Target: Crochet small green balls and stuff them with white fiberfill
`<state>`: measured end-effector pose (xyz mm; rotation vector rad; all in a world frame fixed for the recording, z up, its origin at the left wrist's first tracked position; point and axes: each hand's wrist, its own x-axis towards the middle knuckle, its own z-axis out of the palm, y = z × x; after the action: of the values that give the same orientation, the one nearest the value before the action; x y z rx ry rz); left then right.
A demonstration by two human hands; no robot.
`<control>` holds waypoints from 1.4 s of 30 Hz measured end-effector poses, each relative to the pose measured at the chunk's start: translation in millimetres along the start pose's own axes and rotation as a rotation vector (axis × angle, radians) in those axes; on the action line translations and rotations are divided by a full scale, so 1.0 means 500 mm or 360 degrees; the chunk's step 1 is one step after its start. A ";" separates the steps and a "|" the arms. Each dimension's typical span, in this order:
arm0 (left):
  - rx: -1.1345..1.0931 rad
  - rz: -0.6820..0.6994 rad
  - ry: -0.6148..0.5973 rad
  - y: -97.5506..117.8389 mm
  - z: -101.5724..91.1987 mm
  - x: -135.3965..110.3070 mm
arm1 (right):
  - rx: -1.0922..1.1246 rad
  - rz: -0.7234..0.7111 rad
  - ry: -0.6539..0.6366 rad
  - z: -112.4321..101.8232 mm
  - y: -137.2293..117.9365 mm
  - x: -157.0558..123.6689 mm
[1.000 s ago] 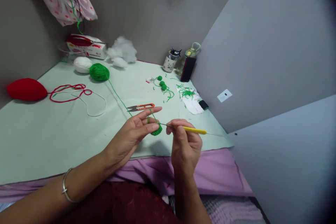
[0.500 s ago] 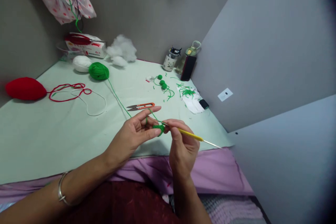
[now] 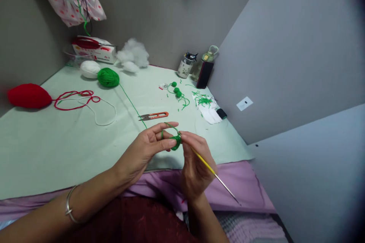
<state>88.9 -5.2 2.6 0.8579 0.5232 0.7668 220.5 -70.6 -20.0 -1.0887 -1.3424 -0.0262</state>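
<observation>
Between the thumb and fingers of my left hand (image 3: 151,142) a small green crochet piece (image 3: 176,143) is pinched. Green yarn loops round my left fingers and leads back over the table to the green yarn ball (image 3: 108,78). My right hand (image 3: 198,161) grips a crochet hook (image 3: 204,162) by its yellow handle; the bare metal end slants down to the right. The hook's working tip meets the crochet piece, partly hidden by my fingers. Just beyond my left hand lie orange thread snips (image 3: 154,116), their blades toward the left.
Red yarn (image 3: 30,96) and a white yarn ball (image 3: 90,69) lie at the left, with white stuffing (image 3: 132,56) behind. Small green balls (image 3: 177,92) and yarn scraps (image 3: 203,100) sit right of centre. A pen cup (image 3: 184,68) and a phone (image 3: 205,75) stand by the wall.
The hook has swung so its free end points more steeply downward. My right hand has tilted with it, and the yarn loop at my left index finger has become slacker and more curved.
</observation>
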 end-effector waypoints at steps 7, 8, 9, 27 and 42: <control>0.0295 0.0224 -0.0009 0.001 -0.009 -0.004 | 0.0330 0.0334 0.0021 -0.002 0.000 0.006; 0.0281 0.0204 -0.0035 0.003 -0.011 -0.004 | 0.0456 0.0444 0.0038 -0.003 0.002 0.010; 0.0273 0.0189 -0.0056 0.004 -0.013 -0.004 | 0.0581 0.0548 0.0053 -0.003 0.004 0.013; 0.0611 0.0280 0.0049 0.017 -0.011 -0.005 | 0.0539 0.0505 0.0016 -0.017 0.001 0.020; 0.0601 0.0304 0.0079 0.016 -0.016 -0.011 | 0.0480 0.0501 -0.0061 -0.024 0.003 0.021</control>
<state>76.8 -2.2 5.4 1.2545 0.6480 0.8799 233.6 -71.4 -10.8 -1.0329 -1.1510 0.4185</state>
